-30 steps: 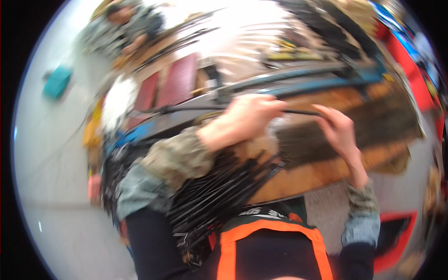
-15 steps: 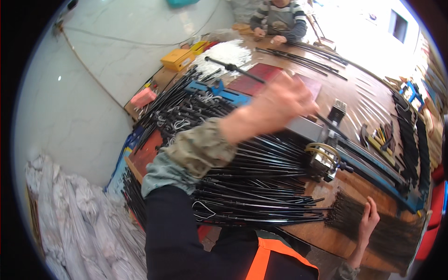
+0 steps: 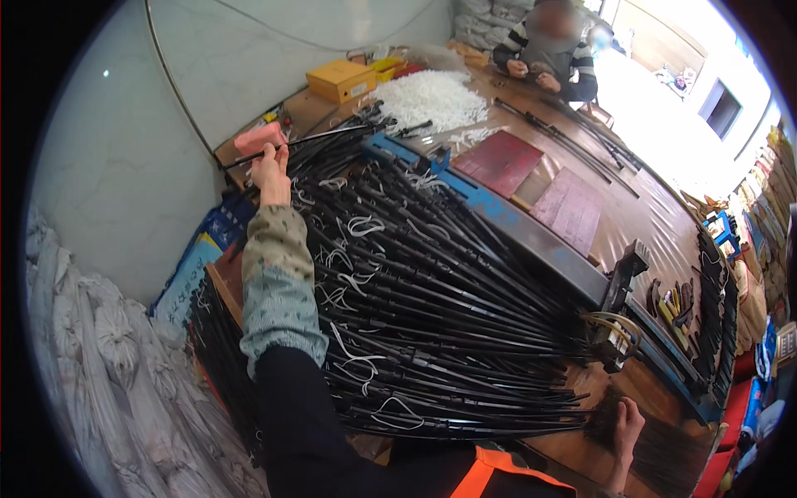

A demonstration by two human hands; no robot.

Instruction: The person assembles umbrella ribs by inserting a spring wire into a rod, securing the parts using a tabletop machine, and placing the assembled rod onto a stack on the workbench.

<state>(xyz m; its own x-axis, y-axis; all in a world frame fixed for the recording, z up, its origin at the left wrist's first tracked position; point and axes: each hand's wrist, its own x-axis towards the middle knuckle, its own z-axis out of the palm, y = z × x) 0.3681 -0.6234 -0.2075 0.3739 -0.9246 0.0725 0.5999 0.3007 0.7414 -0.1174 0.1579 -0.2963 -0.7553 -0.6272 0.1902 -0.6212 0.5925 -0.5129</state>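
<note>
Nearest the lower edge, an orange-trimmed dark vest (image 3: pixel 498 469). Just right of it, the right hand (image 3: pixel 624 425), resting on a dark brush-like bundle (image 3: pixel 664 448) on the wooden table (image 3: pixel 656 224); whether those fingers were curled or flat, impossible to tell. To the left, pale stuffed sacks (image 3: pixel 108 382) heaped against the wall.

Further out, spread across the table's near half, a big fan of thin black rods (image 3: pixel 432 290), many tied with short white strings, their far ends against a long blue metal rail (image 3: pixel 515 232). At the rail's right end, a dark clamp-like fixture (image 3: pixel 618 290) with pale tubes beside it.

Beyond the pile, at the end of a stretched sleeve, the left hand (image 3: pixel 270 170), fingers pressed together, pinching a single black rod (image 3: pixel 299 143). Held that rod raised above the far left edge of the pile, roughly level, just in front of a pink block (image 3: pixel 259 135).

Past that, a yellow box (image 3: pixel 340 79) and a heap of white ties (image 3: pixel 432 98). To the right, two dark red boards (image 3: pixel 540 178) lying flat. Farthest off, at the table's end, another person in a striped top (image 3: pixel 548 58), both hands close together over something small.
</note>
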